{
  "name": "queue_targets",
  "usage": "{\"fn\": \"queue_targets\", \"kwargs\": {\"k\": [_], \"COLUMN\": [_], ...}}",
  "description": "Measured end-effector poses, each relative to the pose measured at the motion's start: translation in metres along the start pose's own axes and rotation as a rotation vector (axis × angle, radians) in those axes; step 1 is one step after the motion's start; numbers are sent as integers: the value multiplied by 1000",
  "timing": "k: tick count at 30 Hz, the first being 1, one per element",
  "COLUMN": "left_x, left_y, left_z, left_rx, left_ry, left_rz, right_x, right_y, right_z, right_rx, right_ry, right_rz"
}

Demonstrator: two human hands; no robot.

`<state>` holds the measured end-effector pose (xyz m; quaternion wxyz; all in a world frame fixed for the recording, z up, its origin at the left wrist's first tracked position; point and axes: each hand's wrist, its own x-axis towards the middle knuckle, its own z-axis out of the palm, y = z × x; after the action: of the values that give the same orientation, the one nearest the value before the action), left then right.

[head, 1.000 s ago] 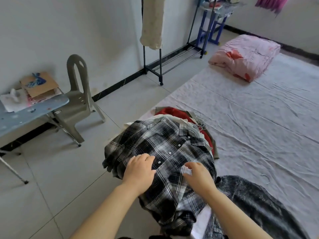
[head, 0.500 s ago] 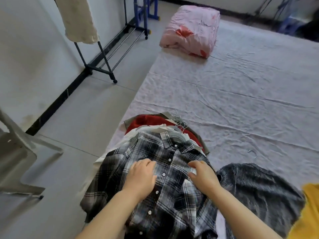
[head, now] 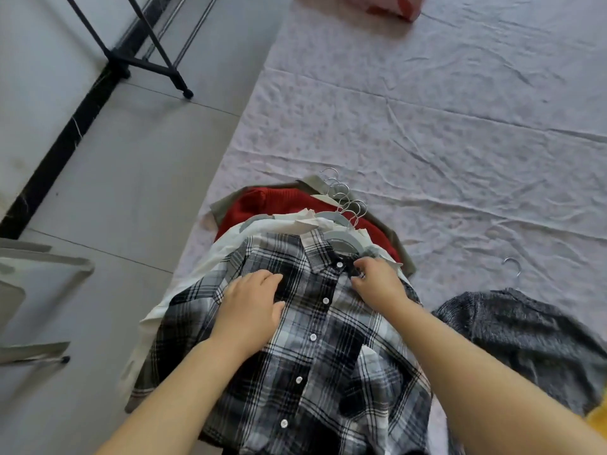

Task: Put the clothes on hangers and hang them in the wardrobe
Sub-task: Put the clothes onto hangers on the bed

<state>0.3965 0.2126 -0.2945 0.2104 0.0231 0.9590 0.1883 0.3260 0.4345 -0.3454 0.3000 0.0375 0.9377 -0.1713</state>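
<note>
Clothes [head: 328, 356] on bedsheet [head: 427, 126] beside tiled floor [head: 131, 178]

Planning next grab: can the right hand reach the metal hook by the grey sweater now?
Probably yes: the hook lies exposed on the sheet, nothing between it and the right hand. That hand pinches the plaid shirt at the collar, so it must let go first.

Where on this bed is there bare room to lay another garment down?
Free: the wide sheet between the hanger hooks and the pink quilt, and rightward past the loose hanger. Crowded: the near edge, where the plaid shirt pile and grey sweater lie close together.
</note>
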Motion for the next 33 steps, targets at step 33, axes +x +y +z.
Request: {"fn": "queue_targets", "kwargs": {"k": [33], "left_x": [-63], "left_y": [98], "left_z": [-47], "left_rx": [-34], "left_ry": [309], "left_rz": [421], "right_x": [-180], "right_y": [-12], "right_z": [-44], "right_rx": [376], "right_ry": [644], "right_rz": [-235]}}
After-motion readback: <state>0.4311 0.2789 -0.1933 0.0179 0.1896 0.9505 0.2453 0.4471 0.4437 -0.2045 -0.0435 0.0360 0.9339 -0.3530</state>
